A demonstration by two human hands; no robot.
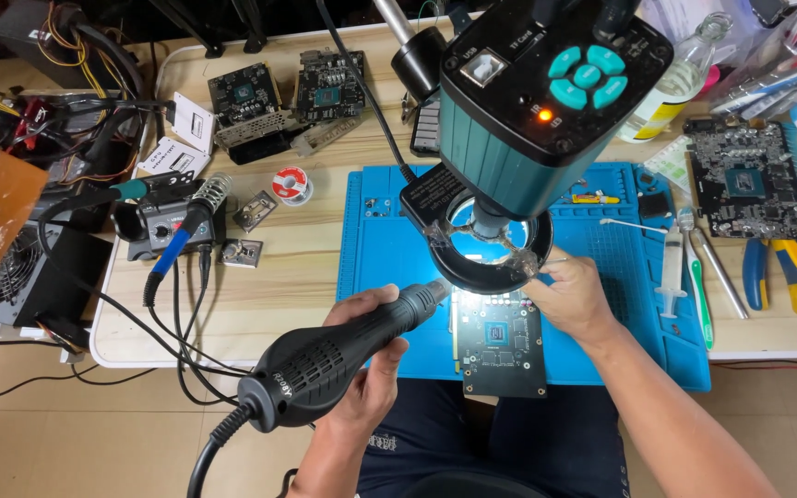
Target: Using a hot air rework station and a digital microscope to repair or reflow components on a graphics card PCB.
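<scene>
Left hand (362,369) is wrapped around the black hot-air gun (343,355), fingers (366,300) clenched over the ribbed body mid-length, thumb side under it. The gun's long axis runs diagonally: cord end low and toward the person, metal nozzle up and away, pointing at the top edge of the circuit board (502,343) under the ring light (491,254). The gun looks rigid and moderately heavy, plastic shell with grip ribs, so not slippery; the nozzle end is probably hot, so the mid-body hold is the sane place. Its cord trails off the counter (269,295) edge and may tug. Right hand (576,297) sits at the board's upper right corner, just beside the ring light; fingers pinched together on something thin, can't tell what. The board lies flat on the blue mat (389,231), long axis running away from the person, chip near centre. It's stiff, light and fragile: take it by the edges only. Microscope camera head (546,88) hangs directly above the ring light.
</scene>
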